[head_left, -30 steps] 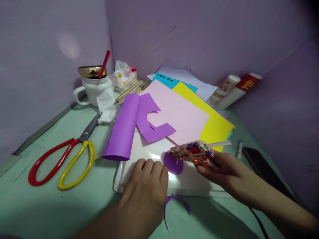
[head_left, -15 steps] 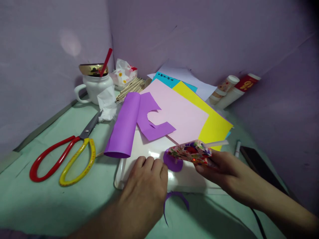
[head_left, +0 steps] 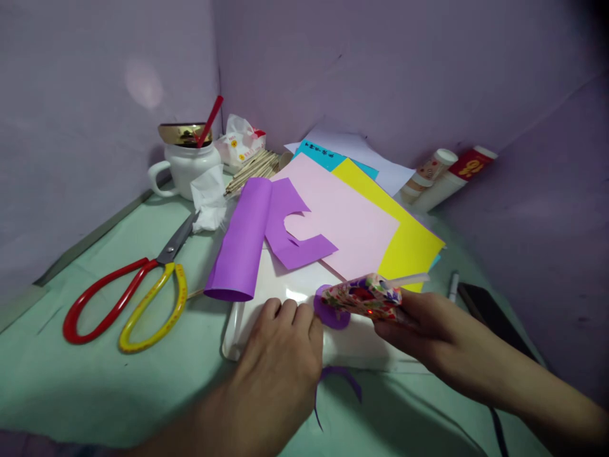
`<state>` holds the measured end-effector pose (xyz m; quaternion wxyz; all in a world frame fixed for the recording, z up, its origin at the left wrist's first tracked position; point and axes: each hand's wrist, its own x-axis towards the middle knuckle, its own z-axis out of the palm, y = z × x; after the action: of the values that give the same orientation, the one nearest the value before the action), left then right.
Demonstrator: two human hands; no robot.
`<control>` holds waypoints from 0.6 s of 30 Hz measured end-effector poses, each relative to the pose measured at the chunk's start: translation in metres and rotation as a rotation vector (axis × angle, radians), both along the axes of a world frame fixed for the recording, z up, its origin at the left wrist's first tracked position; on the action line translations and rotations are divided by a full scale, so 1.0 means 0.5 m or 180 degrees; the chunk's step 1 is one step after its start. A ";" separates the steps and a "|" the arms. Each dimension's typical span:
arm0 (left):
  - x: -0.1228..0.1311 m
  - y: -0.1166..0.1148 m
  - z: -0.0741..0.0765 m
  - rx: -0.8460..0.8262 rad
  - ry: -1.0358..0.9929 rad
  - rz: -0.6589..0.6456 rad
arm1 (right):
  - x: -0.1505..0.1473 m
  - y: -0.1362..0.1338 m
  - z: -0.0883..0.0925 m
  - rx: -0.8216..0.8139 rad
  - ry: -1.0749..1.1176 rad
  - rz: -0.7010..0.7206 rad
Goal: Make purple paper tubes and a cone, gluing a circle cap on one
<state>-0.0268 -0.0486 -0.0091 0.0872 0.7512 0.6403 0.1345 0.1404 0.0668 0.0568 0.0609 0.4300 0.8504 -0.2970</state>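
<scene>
The floral-patterned glue gun [head_left: 364, 297] is held above a purple paper disc [head_left: 340, 320], its long axis running roughly crosswise from the right hand, with the front end pointing left over the disc and a whitish stick [head_left: 413, 278] jutting from the back toward the right. A small red light glows on its side. The right hand [head_left: 431, 327] has its fingers closed around the rear of the glue gun, thumb along the near side. The left hand [head_left: 290, 355] lies palm down, fingers curled and close together, beside the disc's left edge; whether they pinch it is hidden. The disc sits on a glossy white board [head_left: 290, 282], and a thin purple strip [head_left: 349, 381] lies by its near edge on the bench [head_left: 166, 406]. Beyond are a purple paper roll [head_left: 240, 244] and a purple cut-out sheet [head_left: 304, 251]; scissors [head_left: 165, 259] lie farther left.
</scene>
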 end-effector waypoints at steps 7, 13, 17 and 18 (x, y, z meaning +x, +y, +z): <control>0.003 -0.002 -0.003 0.0155 0.0083 0.0036 | -0.001 -0.008 0.007 -0.0038 -0.0042 0.0087; 0.001 0.000 -0.003 0.0149 0.0134 0.0007 | 0.004 -0.016 0.007 0.0041 -0.0017 0.0086; 0.001 -0.001 0.002 0.0077 0.0091 0.0025 | 0.006 -0.019 0.009 0.0060 -0.0046 0.0120; 0.001 -0.001 0.004 0.0068 0.0069 0.0022 | 0.006 -0.019 0.010 0.0076 -0.0029 0.0119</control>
<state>-0.0264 -0.0491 -0.0071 0.0717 0.7513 0.6423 0.1336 0.1435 0.0572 0.0617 0.0651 0.4160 0.8615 -0.2838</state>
